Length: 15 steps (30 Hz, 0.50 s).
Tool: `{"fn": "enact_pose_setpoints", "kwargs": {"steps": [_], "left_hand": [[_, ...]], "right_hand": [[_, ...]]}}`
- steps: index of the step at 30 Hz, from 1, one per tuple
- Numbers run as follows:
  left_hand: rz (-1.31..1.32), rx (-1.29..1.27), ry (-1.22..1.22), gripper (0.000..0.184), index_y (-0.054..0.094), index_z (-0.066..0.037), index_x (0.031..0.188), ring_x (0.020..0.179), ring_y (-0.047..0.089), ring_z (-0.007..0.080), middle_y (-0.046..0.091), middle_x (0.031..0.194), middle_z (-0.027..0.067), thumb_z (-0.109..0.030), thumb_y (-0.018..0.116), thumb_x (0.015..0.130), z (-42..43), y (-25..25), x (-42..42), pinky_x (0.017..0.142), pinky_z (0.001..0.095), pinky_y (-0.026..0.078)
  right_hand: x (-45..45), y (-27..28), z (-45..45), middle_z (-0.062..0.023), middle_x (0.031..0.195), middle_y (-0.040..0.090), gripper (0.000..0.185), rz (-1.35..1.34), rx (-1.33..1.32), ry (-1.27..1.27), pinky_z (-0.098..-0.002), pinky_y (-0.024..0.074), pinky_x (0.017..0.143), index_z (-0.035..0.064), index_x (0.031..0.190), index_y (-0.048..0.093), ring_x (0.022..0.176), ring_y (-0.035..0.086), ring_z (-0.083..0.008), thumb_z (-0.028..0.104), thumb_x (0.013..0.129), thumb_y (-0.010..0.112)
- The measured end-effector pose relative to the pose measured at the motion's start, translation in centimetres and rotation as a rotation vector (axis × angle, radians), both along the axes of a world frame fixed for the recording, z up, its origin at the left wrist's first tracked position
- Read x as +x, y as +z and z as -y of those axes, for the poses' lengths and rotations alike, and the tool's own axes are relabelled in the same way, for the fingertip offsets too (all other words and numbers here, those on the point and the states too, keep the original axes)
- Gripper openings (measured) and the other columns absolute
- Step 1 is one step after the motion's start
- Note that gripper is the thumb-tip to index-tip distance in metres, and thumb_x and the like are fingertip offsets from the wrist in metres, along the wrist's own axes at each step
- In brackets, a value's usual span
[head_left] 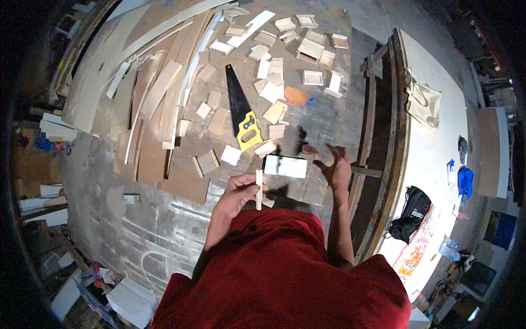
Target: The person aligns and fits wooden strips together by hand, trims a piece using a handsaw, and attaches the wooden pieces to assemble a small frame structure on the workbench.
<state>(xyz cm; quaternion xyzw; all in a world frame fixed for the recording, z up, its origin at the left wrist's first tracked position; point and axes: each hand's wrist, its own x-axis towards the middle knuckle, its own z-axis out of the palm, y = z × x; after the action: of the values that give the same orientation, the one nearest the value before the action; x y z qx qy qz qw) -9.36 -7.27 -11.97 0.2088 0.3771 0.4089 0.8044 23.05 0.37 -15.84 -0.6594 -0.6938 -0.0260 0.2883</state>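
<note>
A red shirt [285,268] fills the foreground. The left hand [236,196] pinches a slim wooden piece [259,180]; beyond lies a yellow-handled saw [239,104], then a white block [286,166]. The right hand [337,169] is open and empty, fingers curved.

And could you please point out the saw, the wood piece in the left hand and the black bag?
Saw [241,112]: head view, on the dark blade.
Wood piece [259,189]: head view, about halfway along it.
Black bag [411,211]: head view, on its body.
</note>
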Motion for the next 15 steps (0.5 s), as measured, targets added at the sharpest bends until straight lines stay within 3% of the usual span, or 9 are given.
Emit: {"fn": "enact_pose_setpoints", "kwargs": {"steps": [2, 5, 6, 10, 13, 15], "left_hand": [[-0.045, 0.051, 0.079, 0.032, 0.06, 0.003, 0.119, 0.088, 0.07, 0.0176, 0.071, 0.103, 0.015, 0.003, 0.065, 0.087, -0.1, 1.1, 1.8, 0.07, 0.029, 0.059], [-0.115, 0.068, 0.127, 0.036, 0.057, 0.0, 0.121, 0.088, 0.069, 0.0156, 0.072, 0.102, 0.0135, 0.004, 0.065, 0.086, 0.1, 2.5, 3.8, 0.069, 0.0258, 0.056], [-0.148, 0.058, 0.162, 0.036, 0.056, -0.002, 0.12, 0.086, 0.068, 0.0145, 0.072, 0.1, 0.013, 0.003, 0.066, 0.085, 0.3, 2.9, 4.5, 0.069, 0.0254, 0.054], [-0.115, 0.101, 0.2, 0.035, 0.057, -0.002, 0.116, 0.081, 0.067, 0.0146, 0.072, 0.099, 0.0132, -0.003, 0.07, 0.084, 1.2, 3.7, 5.8, 0.07, 0.0278, 0.055], [-0.139, 0.138, 0.233, 0.036, 0.057, -0.001, 0.116, 0.081, 0.067, 0.0146, 0.072, 0.099, 0.0131, -0.004, 0.071, 0.083, 1.4, 4.0, 7.0, 0.071, 0.028, 0.054], [-0.129, 0.158, 0.236, 0.035, 0.057, -0.001, 0.116, 0.081, 0.066, 0.0143, 0.072, 0.099, 0.013, -0.005, 0.071, 0.083, 1.3, 4.1, 7.4, 0.07, 0.0272, 0.053]], "right_hand": [[2.0, -3.5, -0.3, -0.0128, 0.093, 0.068, 0.047, -0.027, -0.252, 0.158, -0.0383, 0.0542, 0.069, 0.0092, 0.109, 0.071, 0.082, 0.067, -0.0285, 0.025, 0.068, 0.087], [3.1, -6.4, -0.9, -0.015, 0.095, 0.069, 0.039, -0.159, -0.428, 0.197, -0.038, 0.0546, 0.068, 0.0083, 0.105, 0.072, 0.077, 0.069, -0.0292, 0.02, 0.07, 0.085], [3.5, -6.9, -1.2, -0.0164, 0.09, 0.069, 0.031, -0.196, -0.355, 0.259, -0.0366, 0.0547, 0.064, 0.0051, 0.1, 0.072, 0.07, 0.069, -0.0289, 0.014, 0.072, 0.082], [4.4, -7.7, -2.1, -0.0189, 0.083, 0.069, 0.022, -0.403, -0.325, 0.338, -0.035, 0.0541, 0.061, 0.0007, 0.094, 0.072, 0.069, 0.069, -0.0296, 0.005, 0.073, 0.079], [5.5, -9.3, -2.4, -0.0191, 0.082, 0.068, 0.018, -0.442, -0.371, 0.392, -0.0357, 0.0539, 0.061, 0.0, 0.091, 0.072, 0.069, 0.069, -0.0306, 0.004, 0.074, 0.078], [5.9, -10.3, -2.6, -0.019, 0.082, 0.068, 0.014, -0.315, -0.242, 0.438, -0.037, 0.0533, 0.062, 0.0012, 0.089, 0.072, 0.069, 0.068, -0.0324, 0.005, 0.075, 0.075]]}}
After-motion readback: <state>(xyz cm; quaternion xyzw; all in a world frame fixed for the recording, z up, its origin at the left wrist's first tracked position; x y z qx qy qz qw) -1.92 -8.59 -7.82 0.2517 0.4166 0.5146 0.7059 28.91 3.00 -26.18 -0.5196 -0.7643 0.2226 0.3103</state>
